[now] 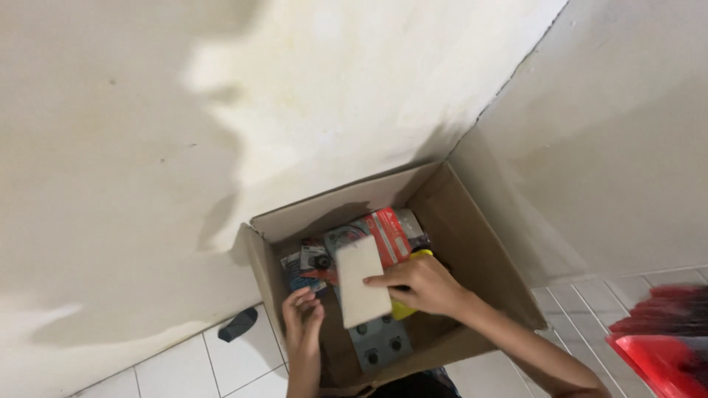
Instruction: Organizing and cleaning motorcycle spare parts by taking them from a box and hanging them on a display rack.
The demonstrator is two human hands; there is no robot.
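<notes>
Two hands in the box: both ours, reaching down into an open cardboard box [479, 258] that sits on the tiled floor [184, 368] against the wall corner.
Right hand [420, 284]: grip closed on the white block [361, 280], fingers across its right long edge, index finger lying flat on the top face.
Left hand [302, 317]: fingers curled, grip narrow; we cannot tell whether it holds anything small. It sits just beside the block's lower left corner, not clearly touching it.
White block: flat rectangle, tilted, held above the box contents, roughly mid-box.
Handling: we judge it light and probably soft, foam or sponge-like; one hand carries it with no visible strain. Matte face, so not slippery. Not fragile.
Where to hold: pinch across the short width at mid-length, as the right hand does; the edges may compress.
Underneath: red-and-grey blister packs [383, 236], a grey card with black round parts [380, 343], something yellow [420, 254] mostly hidden by the hand.
Nearby: dark object on the floor [240, 324], red item at far right [664, 346], blurred.
</notes>
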